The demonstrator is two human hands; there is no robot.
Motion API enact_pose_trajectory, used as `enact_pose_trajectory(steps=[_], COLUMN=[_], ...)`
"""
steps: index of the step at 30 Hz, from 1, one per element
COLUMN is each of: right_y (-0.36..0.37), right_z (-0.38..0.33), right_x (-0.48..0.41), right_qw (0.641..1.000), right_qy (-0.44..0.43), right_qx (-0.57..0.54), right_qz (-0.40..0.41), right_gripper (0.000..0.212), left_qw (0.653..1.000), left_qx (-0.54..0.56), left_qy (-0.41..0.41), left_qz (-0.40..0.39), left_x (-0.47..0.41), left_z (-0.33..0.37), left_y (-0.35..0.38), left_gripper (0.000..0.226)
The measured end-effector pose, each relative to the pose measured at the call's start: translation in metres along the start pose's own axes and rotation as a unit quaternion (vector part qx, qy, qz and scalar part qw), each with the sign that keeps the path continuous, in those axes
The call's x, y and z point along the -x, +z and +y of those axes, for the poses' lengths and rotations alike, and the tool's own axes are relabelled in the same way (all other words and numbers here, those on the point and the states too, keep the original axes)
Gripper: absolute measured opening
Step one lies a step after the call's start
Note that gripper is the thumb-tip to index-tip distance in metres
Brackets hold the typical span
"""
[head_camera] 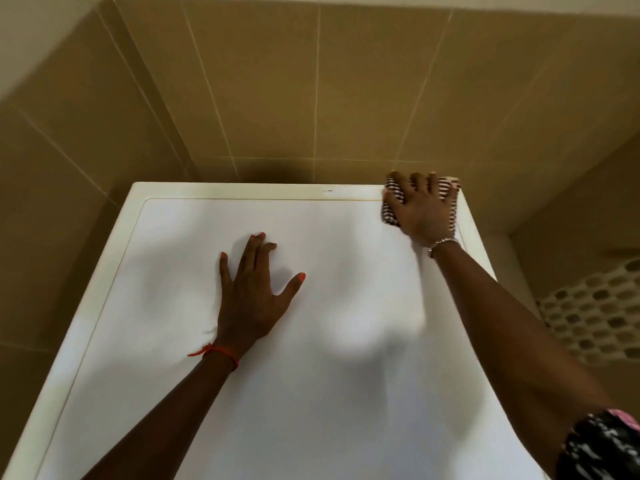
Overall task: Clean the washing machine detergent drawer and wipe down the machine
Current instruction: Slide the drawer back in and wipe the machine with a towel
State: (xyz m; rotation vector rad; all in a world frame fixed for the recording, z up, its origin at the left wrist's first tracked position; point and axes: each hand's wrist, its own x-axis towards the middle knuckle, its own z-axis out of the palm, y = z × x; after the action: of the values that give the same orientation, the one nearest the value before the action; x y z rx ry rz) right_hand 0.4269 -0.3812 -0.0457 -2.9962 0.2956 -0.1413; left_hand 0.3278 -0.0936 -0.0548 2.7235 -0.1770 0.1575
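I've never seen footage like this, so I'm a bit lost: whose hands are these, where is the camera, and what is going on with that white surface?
The camera sits on a person's head and looks forward and down, so you see their own two arms reaching out. There is only this one view. The white surface is the top of the washing machine, which stands in a corner of tan wall tiles. The left hand lies flat and open on the top, holding nothing, as if to steady the person. The right hand is stretched to the far right corner and presses down on a striped cloth, apparently wiping there. Nothing else lies on the top. At the right edge you can see part of a white basket with holes beside the machine.
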Motion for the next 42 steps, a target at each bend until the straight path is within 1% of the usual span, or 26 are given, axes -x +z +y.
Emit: enact_pose_trajectory(steps=[3, 6, 8, 11, 15, 20, 23, 25, 29, 35, 37, 40, 42], right_y=[-0.007, -0.01, -0.013, -0.019, -0.03, -0.042, -0.047, -0.05, -0.054, -0.047, -0.039, -0.018, -0.006], right_z=[0.031, 0.038, 0.039, 0.043, 0.05, 0.057, 0.061, 0.064, 0.064, 0.044, 0.031, 0.007, -0.014], right_x=[0.027, 0.075, 0.111, 0.164, 0.232, 0.309, 0.347, 0.365, 0.402, 0.456, 0.477, 0.509, 0.518], right_qw=[0.999, 0.998, 0.996, 0.996, 0.996, 0.995, 0.996, 0.995, 0.996, 0.995, 0.996, 0.999, 0.997], right_qy=[0.035, 0.062, 0.083, 0.086, 0.089, 0.09, 0.082, 0.081, 0.077, 0.093, 0.075, -0.016, -0.071], right_qx=[0.003, 0.002, 0.006, 0.008, 0.006, 0.011, 0.01, 0.006, 0.0, -0.03, -0.047, -0.037, -0.024], right_qz=[-0.005, 0.011, 0.012, -0.009, -0.025, -0.039, -0.046, -0.05, -0.055, -0.029, -0.026, -0.008, 0.014], right_gripper=[0.055, 0.057, 0.058, 0.06, 0.068, 0.07, 0.069, 0.072, 0.076, 0.075, 0.069, 0.059, 0.056], left_qw=[1.0, 1.0, 1.0, 1.0, 0.999, 0.995, 0.987, 0.982, 0.979, 0.983, 0.986, 0.989, 0.99], left_qx=[-0.012, -0.012, -0.004, 0.013, 0.038, 0.09, 0.158, 0.185, 0.188, 0.16, 0.133, 0.106, 0.082], left_qy=[0.01, 0.016, 0.021, 0.023, 0.026, 0.011, 0.011, 0.028, 0.075, 0.084, 0.082, 0.073, 0.083], left_qz=[0.006, 0.004, 0.006, 0.011, 0.014, 0.04, 0.034, 0.02, -0.01, -0.043, -0.062, -0.078, -0.082], left_x=[0.001, 0.001, 0.001, 0.0, 0.002, 0.012, 0.029, 0.045, 0.09, 0.172, 0.203, 0.242, 0.26], left_z=[0.0, -0.001, -0.002, -0.003, -0.002, 0.005, 0.005, 0.002, -0.016, -0.067, -0.087, -0.117, -0.132], left_y=[0.001, 0.002, 0.002, 0.003, 0.002, -0.013, -0.022, -0.027, -0.043, -0.079, -0.091, -0.109, -0.12], left_gripper=[0.08, 0.079, 0.075, 0.067, 0.062, 0.055, 0.051, 0.051, 0.05, 0.05, 0.05, 0.049, 0.05])
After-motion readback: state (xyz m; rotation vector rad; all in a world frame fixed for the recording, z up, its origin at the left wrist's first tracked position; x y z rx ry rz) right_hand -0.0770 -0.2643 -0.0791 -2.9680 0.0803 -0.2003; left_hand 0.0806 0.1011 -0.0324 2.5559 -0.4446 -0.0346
